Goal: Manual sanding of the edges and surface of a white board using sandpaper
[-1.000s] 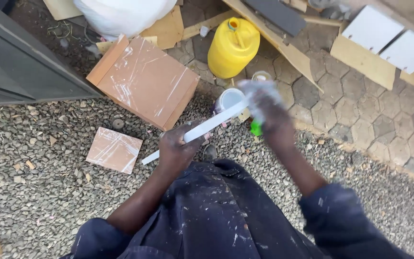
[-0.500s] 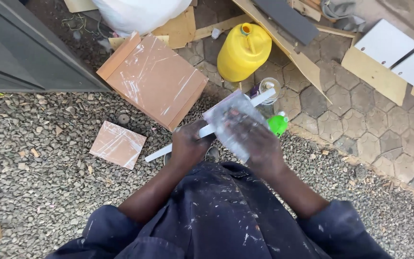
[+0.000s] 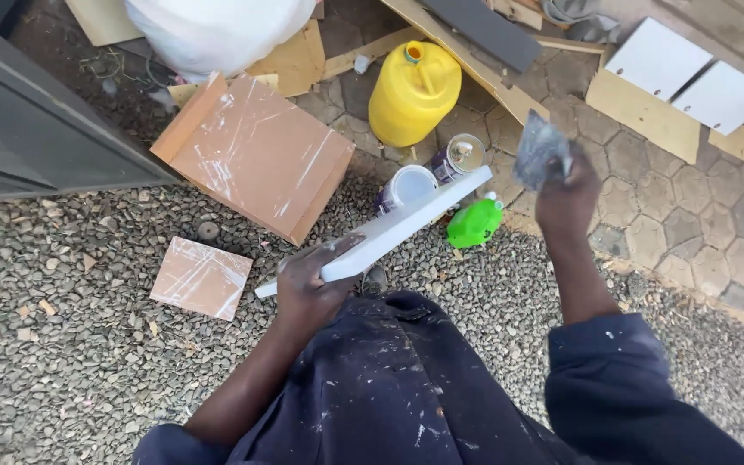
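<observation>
Outdoor ground forms the work area: loose gravel (image 3: 71,344) on the near side, hexagonal paving (image 3: 647,207) beyond it.

Left hand (image 3: 307,288): closed around the near end of a white board (image 3: 389,231), thumb on top, fingers underneath. The board is held off the ground and slants up and away toward the cans.

Right hand (image 3: 566,194): raised clear of the board and closed on a grey abrasive sheet (image 3: 540,148), pinched at its lower edge.

Change since half a second ago: the sheet then lay flat against the board face under the right hand; it has now lifted off to the right, well apart from the board. The rubbing contact is therefore broken and the board face is fully exposed.

Surroundings: an open white paint can (image 3: 408,185) and a second small tin (image 3: 461,157) stand just beyond the board; a green bottle (image 3: 474,224) lies beside them; a yellow jerrycan (image 3: 413,90) stands further back. Two film-wrapped brown panels (image 3: 251,151) rest to the left.
</observation>
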